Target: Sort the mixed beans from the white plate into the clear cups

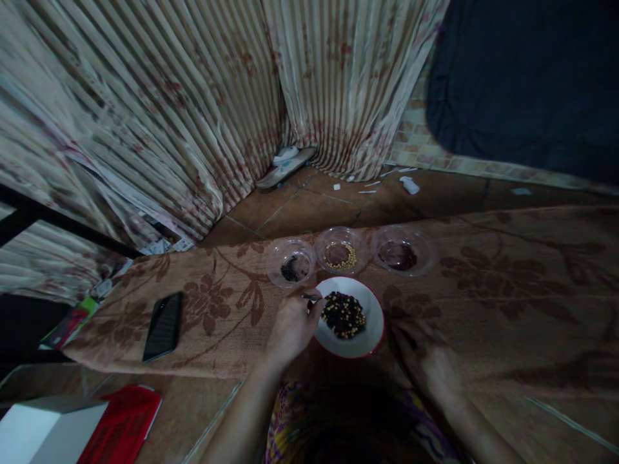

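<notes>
A white bowl [374, 322] with a red rim holds a mix of dark and yellow beans [344, 314]. At its left rim, my left hand [293, 327] is closed in a pinch on a thin metal tool [311, 297], seemingly tweezers, most of which the fingers hide. My right hand [428, 361] lies low beside the bowl's right side, its fingers loosely stretched and holding nothing I can see. Behind the bowl stand three clear plastic dishes: one with black beans [290, 268], one with yellow beans [341, 256] and one with dark red beans [398, 255].
A patterned brown cloth [507, 322] covers the long low surface. A black phone [163, 326] lies at left. Below it, a white box [48, 425] and a red item [123, 422] are on the floor. Striped curtains [193, 96] hang behind; a dark blue cloth [522, 84] is at upper right.
</notes>
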The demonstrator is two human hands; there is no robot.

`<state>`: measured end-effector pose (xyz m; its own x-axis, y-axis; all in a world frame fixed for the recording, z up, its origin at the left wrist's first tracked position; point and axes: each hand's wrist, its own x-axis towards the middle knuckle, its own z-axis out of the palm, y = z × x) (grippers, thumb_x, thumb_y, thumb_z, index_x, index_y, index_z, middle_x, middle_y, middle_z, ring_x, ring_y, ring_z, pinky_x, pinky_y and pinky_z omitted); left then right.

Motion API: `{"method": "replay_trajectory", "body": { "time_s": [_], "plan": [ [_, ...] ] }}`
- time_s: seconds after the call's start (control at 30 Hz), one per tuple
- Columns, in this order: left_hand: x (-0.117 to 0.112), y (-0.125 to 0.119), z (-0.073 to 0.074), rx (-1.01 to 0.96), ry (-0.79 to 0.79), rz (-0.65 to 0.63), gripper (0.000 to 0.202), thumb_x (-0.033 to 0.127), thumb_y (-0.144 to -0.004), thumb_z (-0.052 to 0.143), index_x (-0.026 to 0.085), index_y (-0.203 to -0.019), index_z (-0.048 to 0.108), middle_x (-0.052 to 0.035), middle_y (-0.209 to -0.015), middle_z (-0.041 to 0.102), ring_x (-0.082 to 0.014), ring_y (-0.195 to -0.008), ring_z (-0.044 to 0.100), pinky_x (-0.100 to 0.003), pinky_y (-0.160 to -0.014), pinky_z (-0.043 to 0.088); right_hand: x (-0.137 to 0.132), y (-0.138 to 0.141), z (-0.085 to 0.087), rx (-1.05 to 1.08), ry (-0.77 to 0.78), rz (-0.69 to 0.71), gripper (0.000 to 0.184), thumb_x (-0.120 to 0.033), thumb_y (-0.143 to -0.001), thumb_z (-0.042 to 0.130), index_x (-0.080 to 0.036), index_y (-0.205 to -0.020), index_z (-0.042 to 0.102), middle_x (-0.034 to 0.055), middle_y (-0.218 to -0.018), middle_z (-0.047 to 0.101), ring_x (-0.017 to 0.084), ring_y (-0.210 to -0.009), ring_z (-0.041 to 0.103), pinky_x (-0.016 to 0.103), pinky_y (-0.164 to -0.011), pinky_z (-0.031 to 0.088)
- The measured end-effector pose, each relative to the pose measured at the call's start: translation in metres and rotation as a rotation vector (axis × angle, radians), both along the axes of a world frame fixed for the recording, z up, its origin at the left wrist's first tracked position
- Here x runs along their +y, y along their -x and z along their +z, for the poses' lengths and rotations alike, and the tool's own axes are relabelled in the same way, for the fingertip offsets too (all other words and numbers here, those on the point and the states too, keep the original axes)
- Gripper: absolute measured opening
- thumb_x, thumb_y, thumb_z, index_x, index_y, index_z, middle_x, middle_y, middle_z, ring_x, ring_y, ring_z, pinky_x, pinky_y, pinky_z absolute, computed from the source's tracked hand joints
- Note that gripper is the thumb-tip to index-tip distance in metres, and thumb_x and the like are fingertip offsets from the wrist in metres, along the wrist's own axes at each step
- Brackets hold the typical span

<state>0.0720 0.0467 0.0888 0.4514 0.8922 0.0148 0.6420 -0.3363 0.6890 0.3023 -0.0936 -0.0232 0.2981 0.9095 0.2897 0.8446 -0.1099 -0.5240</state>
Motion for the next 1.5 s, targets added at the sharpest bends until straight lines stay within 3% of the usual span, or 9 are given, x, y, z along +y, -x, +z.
{"method": "replay_trajectory", "body": {
  "time_s": [0.3,0.47,0.67,1.07,1.5],
  "plan": [
    [-0.004,-0.020,-0.011,-0.004,0.006,0.029,0.011,0.021,-0.089,0.062,0.020,-0.086,0.073,-0.0039,-0.089,0.077,-0.0188,-0.082,0.071,-0.029,-0.081,0.053,0.000,0.000,0.002,-0.010,-0.004,0.005,0.037,-0.039,-0.101,0.041,-0.023,-0.101,0.074,0.0079,-0.101,0.074,0.024,-0.089,0.067,0.037,-0.082,0.052],
    [-0.006,-0.002,-0.007,-0.188,0.094,0.077,0.010,0.020,-0.085,0.065,0.020,-0.084,0.075,-0.0030,-0.088,0.077,-0.0170,-0.079,0.072,-0.026,-0.075,0.054,0.001,0.001,0.002,-0.020,-0.010,0.004,0.037,-0.040,-0.101,0.042,-0.023,-0.100,0.075,0.0077,-0.102,0.074,0.023,-0.088,0.068,0.036,-0.081,0.051],
    [-0.010,0.019,-0.003,-0.277,0.120,0.099,0.010,0.025,-0.084,0.068,0.020,-0.084,0.076,-0.0023,-0.087,0.077,-0.0150,-0.075,0.069,-0.023,-0.067,0.052,0.002,0.002,0.004,-0.012,-0.027,0.002,0.035,-0.042,-0.101,0.044,-0.023,-0.098,0.074,0.0060,-0.101,0.074,0.021,-0.087,0.068,0.034,-0.080,0.051],
    [-0.004,0.025,-0.025,-0.284,0.080,0.087,0.010,0.027,-0.084,0.071,0.024,-0.090,0.077,-0.0001,-0.090,0.078,-0.0149,-0.080,0.071,-0.022,-0.072,0.055,0.001,0.001,0.003,0.001,-0.028,0.004,0.035,-0.042,-0.101,0.044,-0.023,-0.099,0.073,0.0056,-0.101,0.074,0.023,-0.089,0.067,0.037,-0.081,0.051],
    [-0.004,0.024,-0.040,-0.280,0.070,0.089,0.011,0.033,-0.084,0.072,0.026,-0.092,0.077,0.0001,-0.093,0.078,-0.0158,-0.085,0.073,-0.023,-0.074,0.056,0.000,0.000,0.004,0.026,-0.021,0.009,0.032,-0.042,-0.101,0.045,-0.023,-0.100,0.072,0.0049,-0.101,0.074,0.023,-0.089,0.067,0.037,-0.082,0.051]
  ]
}}
